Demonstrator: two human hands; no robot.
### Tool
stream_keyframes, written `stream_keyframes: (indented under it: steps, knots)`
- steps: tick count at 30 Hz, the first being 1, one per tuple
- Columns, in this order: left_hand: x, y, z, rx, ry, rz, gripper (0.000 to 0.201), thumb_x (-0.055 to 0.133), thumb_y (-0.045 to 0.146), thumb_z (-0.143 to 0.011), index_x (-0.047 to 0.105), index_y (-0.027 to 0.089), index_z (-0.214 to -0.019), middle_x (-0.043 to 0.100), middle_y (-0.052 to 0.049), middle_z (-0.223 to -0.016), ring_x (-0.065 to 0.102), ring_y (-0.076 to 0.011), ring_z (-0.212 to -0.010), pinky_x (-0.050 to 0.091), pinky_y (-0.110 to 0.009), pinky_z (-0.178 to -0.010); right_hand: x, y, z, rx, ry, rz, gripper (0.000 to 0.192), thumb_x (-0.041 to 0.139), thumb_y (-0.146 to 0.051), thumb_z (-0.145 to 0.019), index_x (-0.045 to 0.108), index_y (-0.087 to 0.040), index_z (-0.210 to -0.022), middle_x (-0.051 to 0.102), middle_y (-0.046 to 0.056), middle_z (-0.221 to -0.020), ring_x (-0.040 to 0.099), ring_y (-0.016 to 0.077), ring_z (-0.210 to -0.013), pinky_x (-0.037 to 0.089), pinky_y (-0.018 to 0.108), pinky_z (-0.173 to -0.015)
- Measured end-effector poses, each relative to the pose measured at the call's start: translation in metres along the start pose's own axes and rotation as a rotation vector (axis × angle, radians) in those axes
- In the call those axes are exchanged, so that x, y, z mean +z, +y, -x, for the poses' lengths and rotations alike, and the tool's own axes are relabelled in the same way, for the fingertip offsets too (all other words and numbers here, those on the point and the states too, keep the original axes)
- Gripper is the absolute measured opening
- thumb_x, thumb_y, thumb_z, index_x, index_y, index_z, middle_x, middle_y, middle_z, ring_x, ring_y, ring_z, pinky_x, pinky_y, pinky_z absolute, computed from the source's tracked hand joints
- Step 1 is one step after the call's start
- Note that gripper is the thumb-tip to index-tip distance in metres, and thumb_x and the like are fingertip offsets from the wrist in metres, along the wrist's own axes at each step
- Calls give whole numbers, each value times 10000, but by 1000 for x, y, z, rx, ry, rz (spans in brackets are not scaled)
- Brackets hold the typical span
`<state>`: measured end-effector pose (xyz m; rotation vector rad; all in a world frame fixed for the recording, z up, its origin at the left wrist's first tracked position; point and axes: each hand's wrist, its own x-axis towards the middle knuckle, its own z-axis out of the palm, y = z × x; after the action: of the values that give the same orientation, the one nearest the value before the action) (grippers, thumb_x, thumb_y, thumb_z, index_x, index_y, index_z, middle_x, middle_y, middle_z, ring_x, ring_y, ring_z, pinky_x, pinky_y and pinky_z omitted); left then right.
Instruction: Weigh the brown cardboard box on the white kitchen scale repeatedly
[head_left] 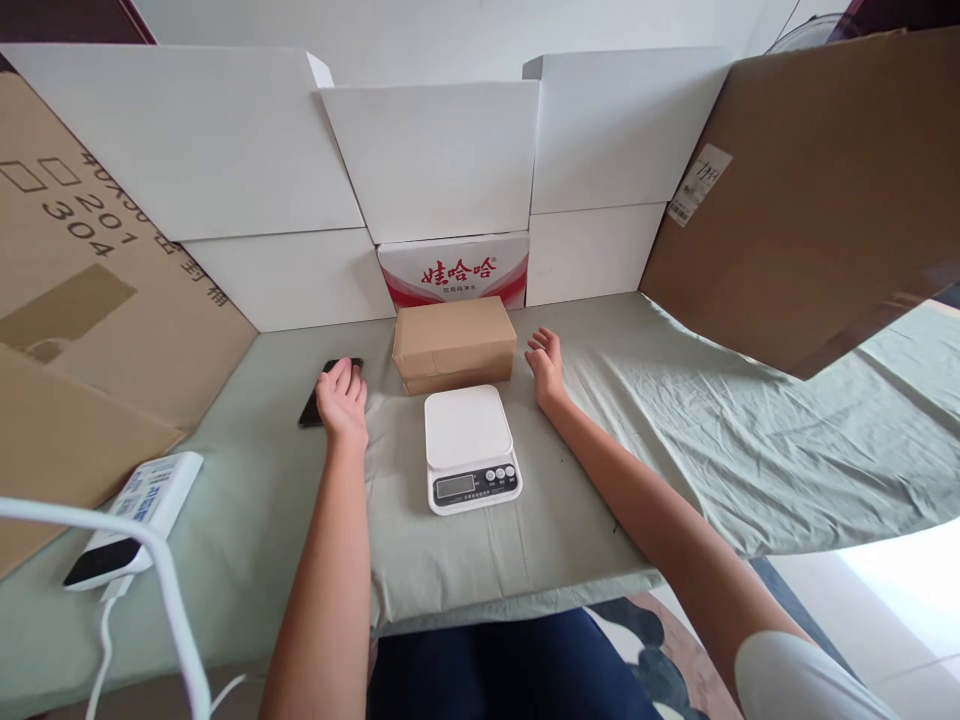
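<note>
A white kitchen scale [469,430] lies on the green cloth between my forearms, its dark display and buttons facing me. Right behind it rests a closed brown cardboard box [454,345]. My left hand [343,400] is to the left of the scale, palm turned up and fingers loosely curled, with nothing in it. Partly covered by that hand is a black phone [310,408]. To the right of the brown box is my right hand [545,365], fingers apart and bent, holding nothing. Neither hand touches the scale or the box.
White boxes [442,160] form a wall at the back, above a red-and-white printed carton [457,270]. Large cardboard panels stand at left [112,300] and right [810,190]. A white power bank-like device [150,510] with a cable [161,570] occupies the front left.
</note>
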<state>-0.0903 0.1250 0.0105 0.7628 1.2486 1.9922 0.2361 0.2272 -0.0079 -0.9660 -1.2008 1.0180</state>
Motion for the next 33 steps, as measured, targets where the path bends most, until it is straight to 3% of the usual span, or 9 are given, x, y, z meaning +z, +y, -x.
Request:
stream_keyframes:
  steps: [5, 10, 17, 26, 33]
  knots:
    - [11, -2, 8, -57, -55, 38, 655, 470, 633, -877, 649, 192, -1327, 436, -185, -1589, 470, -279, -1441, 378, -400, -1160, 4, -1, 4, 40, -117, -84, 689, 528, -365, -760, 377, -289, -1428, 440, 85, -1538, 502, 257, -1384, 390, 525, -1180]
    - [28, -13, 18, -142, -179, -17, 666, 570, 645, -829, 648, 218, -1334, 470, -172, -1568, 465, -295, -1443, 365, -439, -1167, 9, -10, 12, 51, -262, -76, 748, 553, -332, -762, 354, -305, -1483, 422, 54, -1596, 471, 277, -1429, 383, 548, -1190]
    - [32, -25, 21, -118, -228, -121, 692, 598, 669, -830, 627, 221, -1357, 542, -161, -1513, 526, -298, -1392, 350, -464, -1171, 16, -27, 22, -79, -377, 2, 694, 609, -328, -784, 439, -305, -1457, 471, 20, -1573, 446, 292, -1454, 379, 522, -1208]
    - [32, -6, 34, 96, -232, -170, 638, 659, 642, -807, 694, 232, -1293, 630, -120, -1421, 546, -303, -1369, 417, -436, -1139, 16, -26, 25, -293, -313, 100, 819, 659, -588, -847, 326, -282, -1529, 408, 107, -1587, 431, 287, -1448, 462, 458, -1139]
    - [14, 16, 85, 169, -198, -204, 635, 611, 624, -837, 682, 211, -1314, 657, -129, -1377, 571, -314, -1339, 430, -454, -1133, 3, -60, 61, -424, -274, 208, 802, 615, -665, -865, 340, -297, -1523, 408, 120, -1559, 416, 310, -1448, 422, 481, -1175]
